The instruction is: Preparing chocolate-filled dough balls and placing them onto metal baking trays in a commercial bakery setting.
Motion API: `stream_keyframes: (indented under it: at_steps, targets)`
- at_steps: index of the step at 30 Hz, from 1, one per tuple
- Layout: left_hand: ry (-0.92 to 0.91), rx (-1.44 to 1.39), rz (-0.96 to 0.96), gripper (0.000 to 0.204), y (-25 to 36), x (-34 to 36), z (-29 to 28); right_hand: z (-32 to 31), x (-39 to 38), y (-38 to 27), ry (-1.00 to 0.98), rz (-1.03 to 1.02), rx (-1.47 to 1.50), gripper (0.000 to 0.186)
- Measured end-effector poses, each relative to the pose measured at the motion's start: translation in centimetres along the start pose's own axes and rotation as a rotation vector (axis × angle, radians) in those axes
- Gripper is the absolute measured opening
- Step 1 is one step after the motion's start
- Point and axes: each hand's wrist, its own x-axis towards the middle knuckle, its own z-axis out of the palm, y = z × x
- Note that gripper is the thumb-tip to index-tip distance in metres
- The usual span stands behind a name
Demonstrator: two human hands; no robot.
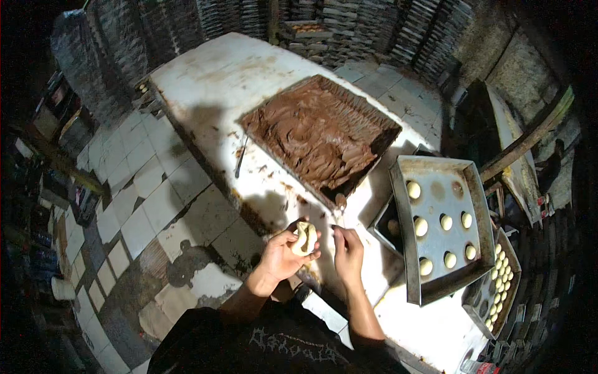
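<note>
My left hand (281,255) is cupped around an opened piece of pale dough (304,238) with a dark hollow or filling in its middle. My right hand (349,255) is beside it, fingers curled; whether they grip anything is unclear. Just beyond it a chocolate-coated utensil (341,201) rests at the near corner of a large tray of brown chocolate paste (305,131). A thin dark tool (242,156) lies along that tray's left side. To the right, a metal pan (412,285) holds several spaced pale dough balls (446,221).
The stained white table (208,62) spans the middle. A second pan (507,299) of many balls is at far right, another dark pan (383,230) under the upper one. A wooden beam (523,140) leans at right. Cracked tile floor (140,230) and stacked slatted trays (349,31) surround the table.
</note>
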Motion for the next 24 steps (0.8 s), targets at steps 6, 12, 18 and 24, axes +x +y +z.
stream_keyframes:
  at_steps: [6, 12, 18, 24]
  targets:
    - [0.224, 0.255, 0.075, 0.031, -4.6, -4.6, 0.7, -2.3, -3.3, -4.5, -0.468, -0.412, -0.197, 0.020]
    - [0.033, 0.003, 0.001, 0.035, -7.6, -8.3, 1.3, -4.9, -11.0, -4.1, -0.305, -0.756, -0.547, 0.017]
    - [-0.148, 0.965, 0.062, 0.035, -10.7, -12.4, 1.5, -10.9, -12.8, -8.4, -0.592, -0.170, -0.173, 0.021]
    - [-0.011, 0.469, -0.027, 0.029, -18.5, -11.3, 3.6, -14.6, -21.4, -6.3, -0.091, -0.401, -0.491, 0.020]
